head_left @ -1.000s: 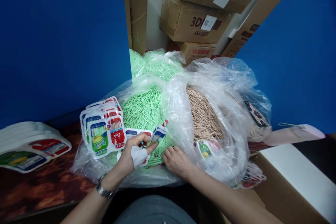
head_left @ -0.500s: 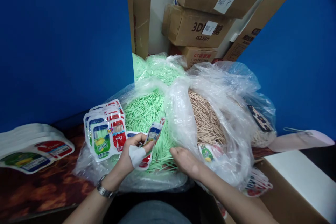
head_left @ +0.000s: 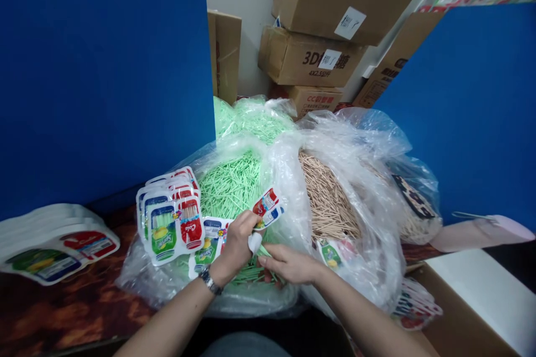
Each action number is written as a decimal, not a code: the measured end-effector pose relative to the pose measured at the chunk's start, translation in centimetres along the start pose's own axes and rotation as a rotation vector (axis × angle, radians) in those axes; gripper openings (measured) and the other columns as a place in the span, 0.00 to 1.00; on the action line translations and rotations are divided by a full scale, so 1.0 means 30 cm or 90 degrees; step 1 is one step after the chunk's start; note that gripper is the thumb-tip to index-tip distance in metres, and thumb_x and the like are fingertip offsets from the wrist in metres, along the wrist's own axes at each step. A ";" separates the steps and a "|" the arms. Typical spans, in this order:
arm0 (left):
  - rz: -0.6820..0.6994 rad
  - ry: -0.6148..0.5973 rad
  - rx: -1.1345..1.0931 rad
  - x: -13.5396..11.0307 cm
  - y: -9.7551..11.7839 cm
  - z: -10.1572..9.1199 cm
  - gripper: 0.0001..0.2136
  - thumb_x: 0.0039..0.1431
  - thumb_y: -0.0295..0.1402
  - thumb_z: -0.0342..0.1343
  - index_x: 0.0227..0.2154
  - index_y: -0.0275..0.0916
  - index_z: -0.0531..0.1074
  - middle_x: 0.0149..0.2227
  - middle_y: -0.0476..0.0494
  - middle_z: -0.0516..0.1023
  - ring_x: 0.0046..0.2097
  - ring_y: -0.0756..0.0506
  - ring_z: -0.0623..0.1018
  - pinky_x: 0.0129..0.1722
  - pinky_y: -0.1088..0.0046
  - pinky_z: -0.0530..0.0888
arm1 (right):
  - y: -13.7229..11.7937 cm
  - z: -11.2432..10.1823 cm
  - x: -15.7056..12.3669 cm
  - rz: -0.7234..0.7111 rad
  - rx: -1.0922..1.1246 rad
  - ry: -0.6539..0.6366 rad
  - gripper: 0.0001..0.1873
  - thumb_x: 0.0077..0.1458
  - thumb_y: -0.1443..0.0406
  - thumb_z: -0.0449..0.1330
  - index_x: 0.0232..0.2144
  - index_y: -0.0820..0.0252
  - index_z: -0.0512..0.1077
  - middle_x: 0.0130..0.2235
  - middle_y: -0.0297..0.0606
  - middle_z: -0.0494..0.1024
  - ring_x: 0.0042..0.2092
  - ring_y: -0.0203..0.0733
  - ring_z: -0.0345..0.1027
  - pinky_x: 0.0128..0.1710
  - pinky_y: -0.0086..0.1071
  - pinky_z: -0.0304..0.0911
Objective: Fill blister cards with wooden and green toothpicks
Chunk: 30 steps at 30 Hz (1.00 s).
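My left hand (head_left: 238, 242), with white tape at the thumb and a watch on the wrist, is closed around a small printed pouch (head_left: 268, 209) with red and blue panels, which sticks out past the fingers. My right hand (head_left: 288, 264) meets it from the right, its fingers pinching a few green sticks (head_left: 263, 251) at the left hand's taped thumb. Both hands are above an open clear bag full of loose green sticks (head_left: 232, 184). Left of them lies a stack of filled Sprite and Cola pouches (head_left: 167, 223), and another pouch (head_left: 205, 251) lies partly behind my left forearm.
Brown sticks (head_left: 326, 195) fill a second plastic bag on the right. Flat printed pouches (head_left: 58, 240) are piled at the far left. Cardboard boxes (head_left: 314, 56) are stacked behind, between blue panels (head_left: 104, 78). An open carton (head_left: 460, 301) stands at lower right.
My left hand has moved right with the pouch and turned it over to its red side. My right hand has lifted green sticks to meet it. The view has tilted slightly up.
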State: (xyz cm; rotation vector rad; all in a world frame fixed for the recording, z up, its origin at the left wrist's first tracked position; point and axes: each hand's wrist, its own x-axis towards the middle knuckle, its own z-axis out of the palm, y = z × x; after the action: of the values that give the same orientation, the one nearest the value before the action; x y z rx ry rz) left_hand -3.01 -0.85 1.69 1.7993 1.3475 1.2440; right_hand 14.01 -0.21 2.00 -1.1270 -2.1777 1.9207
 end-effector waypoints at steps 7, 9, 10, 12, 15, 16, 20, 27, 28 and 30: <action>-0.121 0.077 -0.088 0.009 0.017 -0.031 0.11 0.59 0.35 0.54 0.22 0.40 0.64 0.23 0.54 0.61 0.27 0.50 0.64 0.28 0.75 0.62 | 0.023 0.004 -0.019 -0.008 0.142 0.016 0.20 0.59 0.46 0.51 0.30 0.56 0.62 0.25 0.28 0.66 0.23 0.31 0.60 0.23 0.26 0.57; -0.159 0.098 -0.121 0.009 -0.002 -0.057 0.13 0.59 0.37 0.54 0.21 0.40 0.61 0.22 0.56 0.59 0.25 0.51 0.62 0.26 0.76 0.61 | 0.030 0.002 -0.036 -0.033 0.213 0.071 0.20 0.58 0.46 0.53 0.31 0.56 0.63 0.24 0.27 0.63 0.23 0.30 0.57 0.23 0.26 0.54; -0.173 0.104 -0.136 0.006 -0.014 -0.067 0.14 0.58 0.38 0.55 0.21 0.40 0.60 0.22 0.56 0.58 0.24 0.52 0.61 0.25 0.77 0.60 | 0.030 0.001 -0.043 -0.048 0.256 0.099 0.20 0.58 0.47 0.53 0.33 0.56 0.64 0.25 0.26 0.62 0.23 0.30 0.56 0.23 0.26 0.53; -0.194 0.110 -0.156 -0.008 -0.040 -0.073 0.14 0.56 0.39 0.56 0.21 0.40 0.60 0.21 0.57 0.58 0.24 0.52 0.60 0.24 0.77 0.59 | 0.019 0.000 -0.052 -0.077 0.343 0.147 0.20 0.57 0.47 0.55 0.36 0.58 0.66 0.25 0.26 0.61 0.23 0.30 0.55 0.23 0.26 0.51; -0.209 0.110 -0.167 -0.043 -0.063 -0.053 0.15 0.53 0.38 0.59 0.20 0.40 0.60 0.21 0.57 0.58 0.24 0.52 0.60 0.24 0.77 0.59 | -0.034 -0.007 -0.056 -0.135 0.446 0.217 0.20 0.57 0.49 0.57 0.37 0.60 0.67 0.25 0.28 0.62 0.24 0.30 0.56 0.25 0.27 0.52; -0.211 0.109 -0.166 -0.055 -0.064 -0.041 0.15 0.53 0.38 0.60 0.20 0.40 0.60 0.21 0.56 0.58 0.24 0.52 0.61 0.24 0.77 0.59 | -0.062 -0.010 -0.056 -0.166 0.468 0.256 0.18 0.58 0.50 0.57 0.37 0.59 0.67 0.26 0.28 0.63 0.25 0.31 0.58 0.26 0.28 0.54; -0.175 0.103 -0.121 -0.094 -0.046 0.004 0.12 0.52 0.37 0.61 0.21 0.39 0.64 0.22 0.55 0.62 0.25 0.51 0.63 0.26 0.76 0.62 | -0.190 -0.020 -0.050 -0.333 0.460 0.480 0.13 0.62 0.52 0.52 0.38 0.54 0.65 0.26 0.28 0.64 0.32 0.35 0.63 0.38 0.33 0.60; -0.037 0.077 -0.016 -0.119 -0.003 0.029 0.10 0.57 0.32 0.57 0.23 0.41 0.63 0.24 0.53 0.65 0.26 0.50 0.66 0.27 0.75 0.62 | -0.271 0.016 0.019 -0.440 0.283 0.659 0.11 0.65 0.54 0.45 0.38 0.52 0.59 0.29 0.31 0.62 0.34 0.38 0.62 0.42 0.37 0.62; -0.028 0.077 -0.010 -0.122 -0.001 0.030 0.09 0.58 0.31 0.56 0.24 0.41 0.63 0.24 0.53 0.65 0.27 0.49 0.66 0.27 0.75 0.62 | -0.269 0.022 0.025 -0.423 0.250 0.667 0.11 0.65 0.54 0.44 0.37 0.53 0.59 0.29 0.31 0.61 0.34 0.38 0.61 0.41 0.36 0.63; -0.013 0.080 -0.008 -0.127 0.001 0.031 0.08 0.58 0.29 0.55 0.25 0.41 0.63 0.25 0.52 0.66 0.28 0.48 0.67 0.28 0.74 0.63 | -0.266 0.034 0.031 -0.394 0.188 0.681 0.12 0.66 0.55 0.43 0.35 0.53 0.59 0.29 0.32 0.62 0.34 0.39 0.61 0.40 0.37 0.63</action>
State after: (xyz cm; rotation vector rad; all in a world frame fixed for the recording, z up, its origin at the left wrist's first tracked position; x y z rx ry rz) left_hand -2.40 -4.35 0.05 1.7203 1.4188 1.3710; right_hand 8.96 -0.41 8.32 -0.9215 -1.3402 0.9514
